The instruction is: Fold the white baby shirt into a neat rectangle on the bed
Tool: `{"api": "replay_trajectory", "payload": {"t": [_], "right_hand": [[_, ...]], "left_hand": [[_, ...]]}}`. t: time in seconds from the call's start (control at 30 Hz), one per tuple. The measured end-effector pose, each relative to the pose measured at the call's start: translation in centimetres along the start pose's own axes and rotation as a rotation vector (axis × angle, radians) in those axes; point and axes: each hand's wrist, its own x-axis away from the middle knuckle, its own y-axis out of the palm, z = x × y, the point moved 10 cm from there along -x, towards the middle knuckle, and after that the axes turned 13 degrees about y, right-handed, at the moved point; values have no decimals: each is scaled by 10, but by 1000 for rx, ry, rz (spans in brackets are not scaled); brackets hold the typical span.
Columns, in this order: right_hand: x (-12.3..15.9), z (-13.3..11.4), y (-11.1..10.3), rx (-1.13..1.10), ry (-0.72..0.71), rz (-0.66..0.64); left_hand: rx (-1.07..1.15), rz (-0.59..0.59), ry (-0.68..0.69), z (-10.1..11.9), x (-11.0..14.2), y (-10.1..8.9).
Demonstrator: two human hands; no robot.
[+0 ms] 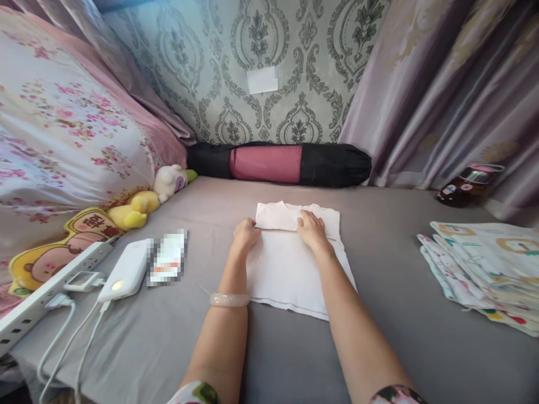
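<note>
- White garment (290, 264) is lying flat on the grey sheet (387, 269), top part folded down, between and under both hands.
- Left hand (247, 232): seems to be pinching the fold's left end.
- Right hand (311, 227): fingers are resting on the folded band; whether they're gripping, can't tell.
- Risk: fold could be skewing or bunching if the hands are pulling unevenly, since the cloth looks thin and soft.
- Risk: right forearm is passing over the lower part; brushing could be dragging it crooked.
- Container: long black bag (337, 164) is lying by the wall, closed; contents showing only as pink through its middle.
- Container: dark bottle (461, 189) is standing or leaning near the curtain; contents unclear.
</note>
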Motion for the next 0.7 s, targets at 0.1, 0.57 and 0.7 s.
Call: {"api": "replay_trajectory", "payload": {"t": [0.1,0.57,0.7], "right_hand": [[3,-3,14,54,-28,-42],[9,9,29,272,73,-65],[10,11,29,293,93,-82]], "left_hand": [[-18,-11,-10,0,2,1],[-550,-98,-50,10,5,-3],[-501,-175,-64,1,2,0]]}}
